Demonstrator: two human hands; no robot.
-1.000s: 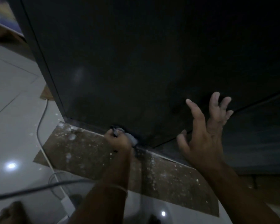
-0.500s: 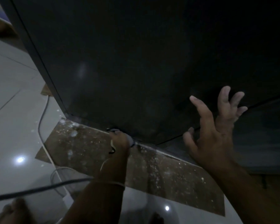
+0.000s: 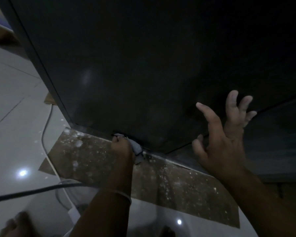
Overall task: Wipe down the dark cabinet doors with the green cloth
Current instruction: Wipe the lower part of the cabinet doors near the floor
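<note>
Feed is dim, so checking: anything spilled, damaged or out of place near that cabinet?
Yes. The brown floor sheet below the cabinet door is speckled with white splatter, some also on the tiles. Cables trail loose across the floor. No door damage visible.

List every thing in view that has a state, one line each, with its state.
Left hand: shut on the cloth, at the door's bottom edge.
Right hand: open, fingers spread, holding nothing.
Cloth: bunched, pressed to the door's lower edge.
Door: closed.
Cable: loose on the floor.
Board: flat on the floor, speckled white.
</note>
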